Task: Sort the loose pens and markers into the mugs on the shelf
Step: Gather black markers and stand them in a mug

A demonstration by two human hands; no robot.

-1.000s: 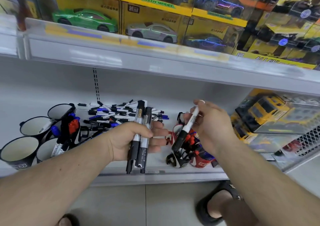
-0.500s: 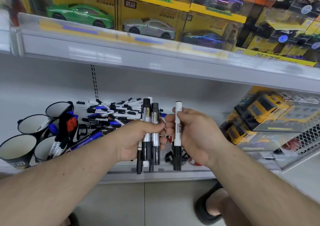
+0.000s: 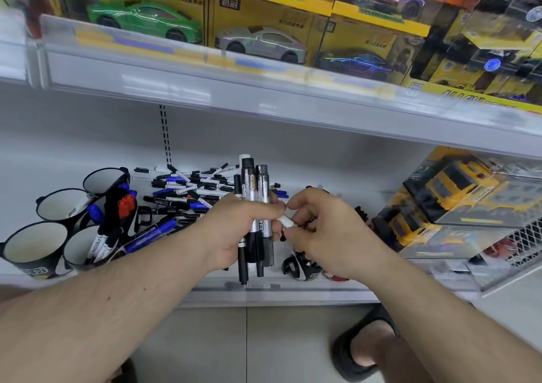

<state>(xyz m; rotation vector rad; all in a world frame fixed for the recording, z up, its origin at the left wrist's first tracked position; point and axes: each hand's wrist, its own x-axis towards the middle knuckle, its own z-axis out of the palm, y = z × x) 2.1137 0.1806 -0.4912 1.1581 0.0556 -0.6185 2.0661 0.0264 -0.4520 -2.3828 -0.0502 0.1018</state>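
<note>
My left hand (image 3: 234, 233) is closed around a bundle of black and grey markers (image 3: 255, 206) held upright over the shelf's front. My right hand (image 3: 328, 236) sits just right of it, pinching a marker whose white end (image 3: 286, 222) touches the bundle; the rest is hidden in the fingers. Behind lies a pile of loose black and blue markers (image 3: 187, 189). Several black mugs with white insides (image 3: 32, 247) stand at the left, two of them holding red, blue and black markers (image 3: 124, 206). More mugs (image 3: 296, 269) sit partly hidden under my right hand.
The white shelf has a raised front edge (image 3: 264, 287). Boxed yellow toy trucks (image 3: 457, 189) and a wire basket (image 3: 525, 244) crowd the right side. Toy car boxes (image 3: 264, 39) fill the shelf above. A foot in a black sandal (image 3: 363, 350) stands on the tiled floor.
My right hand lifted a marker from the mugs, held it upright, then tipped it over against the bundle. My left hand raised the bundle more upright.
</note>
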